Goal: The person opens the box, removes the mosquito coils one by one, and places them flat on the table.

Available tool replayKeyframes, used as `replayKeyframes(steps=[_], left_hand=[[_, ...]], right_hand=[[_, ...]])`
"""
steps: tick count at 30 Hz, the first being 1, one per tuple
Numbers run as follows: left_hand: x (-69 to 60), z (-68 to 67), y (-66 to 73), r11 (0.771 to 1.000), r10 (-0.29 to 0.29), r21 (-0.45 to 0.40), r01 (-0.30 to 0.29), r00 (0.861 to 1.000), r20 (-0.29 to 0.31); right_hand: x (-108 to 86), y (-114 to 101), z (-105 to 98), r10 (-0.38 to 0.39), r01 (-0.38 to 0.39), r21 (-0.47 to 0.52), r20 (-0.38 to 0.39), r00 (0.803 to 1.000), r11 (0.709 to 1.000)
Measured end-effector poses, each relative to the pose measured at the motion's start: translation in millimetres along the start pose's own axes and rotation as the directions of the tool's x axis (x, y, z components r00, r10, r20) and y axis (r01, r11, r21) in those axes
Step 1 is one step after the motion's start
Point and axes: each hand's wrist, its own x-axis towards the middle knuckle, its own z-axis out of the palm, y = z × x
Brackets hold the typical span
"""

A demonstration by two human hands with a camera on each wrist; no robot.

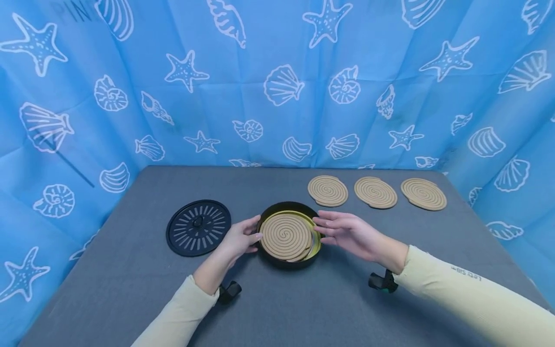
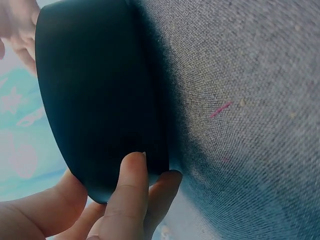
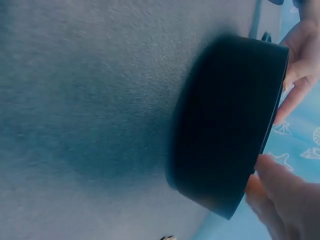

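Observation:
A round black tin [image 1: 289, 264] with a yellow inside stands on the table. Tan mosquito coils [image 1: 286, 236] lie stacked in it, the top one covering most of those beneath. My left hand [image 1: 238, 239] holds the tin's left side. In the left wrist view, fingertips [image 2: 134, 167] press the outer wall and the thumb is at the rim. On the opposite side is my right hand [image 1: 347, 231], its fingers extended at the tin's right rim. The right wrist view shows its fingertips [image 3: 267, 170] at that rim, the inside of the tin hidden.
A black slotted lid [image 1: 198, 228] lies flat on the grey table [image 1: 277, 308], left of the tin. Three more mosquito coils [image 1: 375, 192] lie in a row at the back right. Behind the table hangs a blue curtain [image 1: 260, 106] printed with shells and starfish.

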Motion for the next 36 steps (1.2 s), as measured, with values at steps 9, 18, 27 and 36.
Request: replayKeyframes(steps=[9,18,27,36], left_hand=[[1.5,0.8,1.1,1.000,-0.012,-0.004,0.012,1.000,-0.004],[0.7,1.9,1.3,1.000,-0.020,-0.005,0.020,1.000,-0.005],[0.2,2.4,0.5,1.000,-0.015,0.015,0.015,1.000,-0.021],[-0.5,2.4,0.2,1.000,-0.012,0.009,0.012,1.000,-0.016]], right_hand=[[28.2,-0.1,0.6,0.075,-0.073,0.041,-0.061,0.995,0.997],[39.7,-0.7,1.2,0.123,-0.121,0.033,-0.057,0.991,0.992],[43.0,-4.0,0.0,0.139,-0.134,0.047,-0.118,0.983,0.990],[48.3,-9.8,0.8,0.170,-0.165,0.039,-0.207,0.964,0.985]])
